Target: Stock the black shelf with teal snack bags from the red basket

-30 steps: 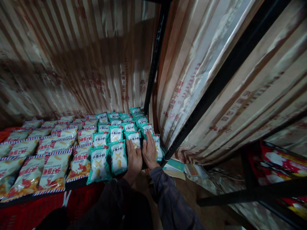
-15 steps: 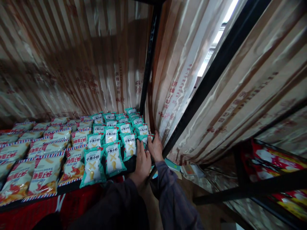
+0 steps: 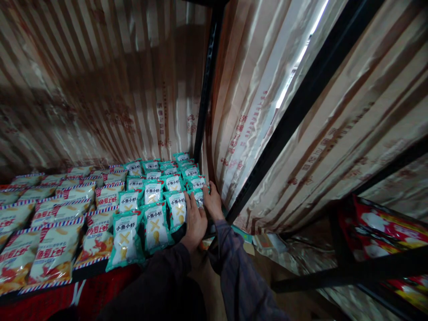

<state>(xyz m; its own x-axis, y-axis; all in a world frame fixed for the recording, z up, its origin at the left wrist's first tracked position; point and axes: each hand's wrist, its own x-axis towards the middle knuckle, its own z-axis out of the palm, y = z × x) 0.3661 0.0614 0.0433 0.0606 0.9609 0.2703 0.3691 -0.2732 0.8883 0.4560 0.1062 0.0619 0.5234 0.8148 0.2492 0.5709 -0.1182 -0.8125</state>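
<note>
Rows of small green-and-white snack bags (image 3: 155, 226) lie at the right end of a dark shelf. Between my two hands is a green bag (image 3: 199, 196) at the shelf's right corner, mostly covered by my fingers. My left hand (image 3: 195, 223) presses against its left side with the fingers stretched and close together. At its right side, my right hand (image 3: 213, 201) holds the edge with bent fingers. White bags with red print and striped edges (image 3: 56, 249) fill the shelf to the left.
A dark upright post (image 3: 207, 80) stands behind the green bags, and a slanting dark post (image 3: 301, 111) is right of my hands. Pleated beige curtains (image 3: 133, 89) hang behind. Red packages (image 3: 384, 223) lie on a rack at the right. Red cloth (image 3: 100, 285) hangs below the shelf.
The view has shifted slightly, so the bags appear a little lower and further left. Both hands remain around the same corner bag. The bright gap in the curtain looks narrower.
</note>
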